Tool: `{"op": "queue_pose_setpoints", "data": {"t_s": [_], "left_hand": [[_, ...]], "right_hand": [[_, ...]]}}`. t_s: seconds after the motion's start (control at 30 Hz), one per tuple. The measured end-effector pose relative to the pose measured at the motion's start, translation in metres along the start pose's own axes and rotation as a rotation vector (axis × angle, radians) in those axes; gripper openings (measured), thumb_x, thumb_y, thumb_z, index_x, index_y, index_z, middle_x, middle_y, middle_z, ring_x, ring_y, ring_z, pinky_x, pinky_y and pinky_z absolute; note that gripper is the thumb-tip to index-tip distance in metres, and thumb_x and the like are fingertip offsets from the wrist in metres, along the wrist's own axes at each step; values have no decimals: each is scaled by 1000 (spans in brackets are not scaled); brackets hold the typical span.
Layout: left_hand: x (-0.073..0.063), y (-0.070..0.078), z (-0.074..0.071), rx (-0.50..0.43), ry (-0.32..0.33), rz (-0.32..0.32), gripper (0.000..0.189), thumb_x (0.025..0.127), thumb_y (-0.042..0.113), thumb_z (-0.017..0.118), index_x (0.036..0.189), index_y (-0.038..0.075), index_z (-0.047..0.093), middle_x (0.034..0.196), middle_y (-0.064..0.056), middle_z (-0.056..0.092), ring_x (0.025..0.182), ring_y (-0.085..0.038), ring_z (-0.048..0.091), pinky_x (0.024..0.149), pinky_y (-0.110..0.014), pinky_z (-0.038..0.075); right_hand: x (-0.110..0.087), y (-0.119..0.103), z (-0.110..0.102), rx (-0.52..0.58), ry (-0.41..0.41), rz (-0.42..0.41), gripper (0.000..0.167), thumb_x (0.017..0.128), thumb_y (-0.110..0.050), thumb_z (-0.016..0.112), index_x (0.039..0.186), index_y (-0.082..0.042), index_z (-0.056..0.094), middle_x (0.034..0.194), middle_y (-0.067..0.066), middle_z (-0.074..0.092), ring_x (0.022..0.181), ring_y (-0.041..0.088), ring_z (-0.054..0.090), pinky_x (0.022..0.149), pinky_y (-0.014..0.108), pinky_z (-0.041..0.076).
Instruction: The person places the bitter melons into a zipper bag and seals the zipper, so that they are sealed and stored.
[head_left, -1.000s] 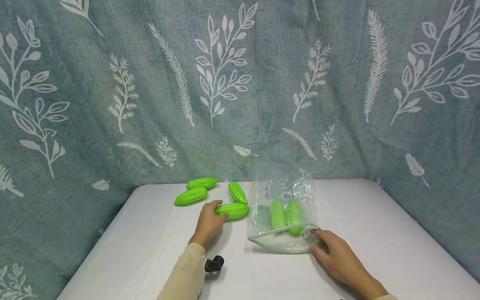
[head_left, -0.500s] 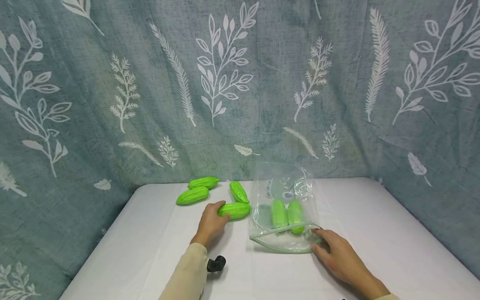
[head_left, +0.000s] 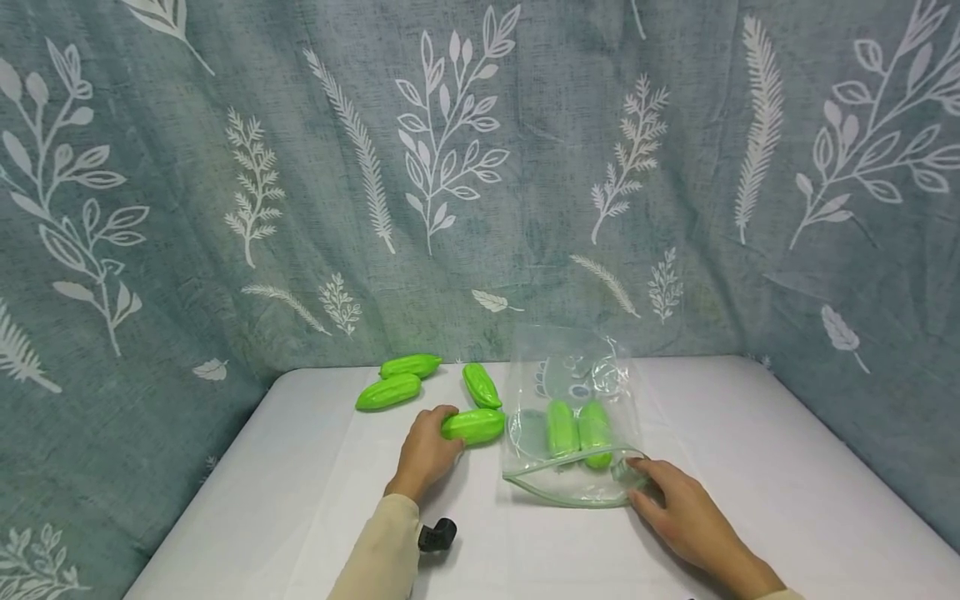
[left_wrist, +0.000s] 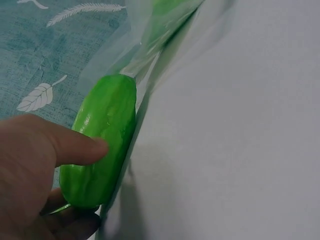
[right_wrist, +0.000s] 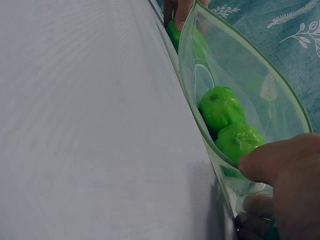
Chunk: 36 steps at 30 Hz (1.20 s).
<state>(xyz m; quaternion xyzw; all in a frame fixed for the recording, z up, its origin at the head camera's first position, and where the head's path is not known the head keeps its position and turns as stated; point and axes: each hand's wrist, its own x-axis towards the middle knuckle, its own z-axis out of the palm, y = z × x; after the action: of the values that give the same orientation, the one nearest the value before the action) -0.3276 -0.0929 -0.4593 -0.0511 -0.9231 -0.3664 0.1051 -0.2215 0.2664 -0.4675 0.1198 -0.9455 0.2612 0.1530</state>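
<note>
Your white table (head_left: 750, 467) carries three loose green vegetables (head_left: 388, 392) toward its far edge and a clear bag (head_left: 528, 433).

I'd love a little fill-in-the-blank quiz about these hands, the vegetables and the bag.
The left hand's grip is on a vegetable coloured ____.
The right hand's grip is on the bag, which contains ____ vegetables.
Counting the held one, ____ vegetables are outside the bag.
The held vegetable is on the bag's ____ side, as the person sees it.

Missing words: green; two; four; left.
</note>
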Motion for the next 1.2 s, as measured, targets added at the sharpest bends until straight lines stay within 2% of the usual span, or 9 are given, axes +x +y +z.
{"op": "queue_pose_setpoints", "data": {"t_s": [0.1,0.4,0.63,0.87,1.2], "left_hand": [[-4,1,0,-11,13,-14,48,81,15,80,127,10,65,110,-9,60,101,-24,59,91,-48,49],[-13,3,1,-79,34,-26,49,81,13,80,126,5,63,114,-12,61,107,-28,58,95,-48,47],[-19,2,0,-106,53,13,48,82,13,80,127,5,64,111,-12,61,100,-24,57,91,-47,47],[-32,8,-7,-101,67,44,49,82,13,80,128,5,65,109,-12,61,97,-23,57,89,-46,48],[-51,17,-15,-141,74,54,48,83,13,80,128,6,64,110,-11,60,95,-21,56,85,-44,48]], "right_hand": [[0,0,1,0,4,-5,44,92,-20,73,131,-6,61,126,13,64,118,37,60,98,56,47],[0,2,2,0,7,-21,43,92,-21,73,131,-6,62,126,13,64,118,36,60,98,56,47],[0,3,2,-12,27,-36,42,91,-19,74,130,-5,62,125,12,65,117,36,60,98,55,47],[-2,3,1,-6,19,-42,43,92,-21,74,130,-6,62,125,12,64,117,37,60,97,56,47],[0,4,2,0,21,-47,43,92,-19,72,131,-3,62,126,14,64,119,38,59,99,57,45]]}}
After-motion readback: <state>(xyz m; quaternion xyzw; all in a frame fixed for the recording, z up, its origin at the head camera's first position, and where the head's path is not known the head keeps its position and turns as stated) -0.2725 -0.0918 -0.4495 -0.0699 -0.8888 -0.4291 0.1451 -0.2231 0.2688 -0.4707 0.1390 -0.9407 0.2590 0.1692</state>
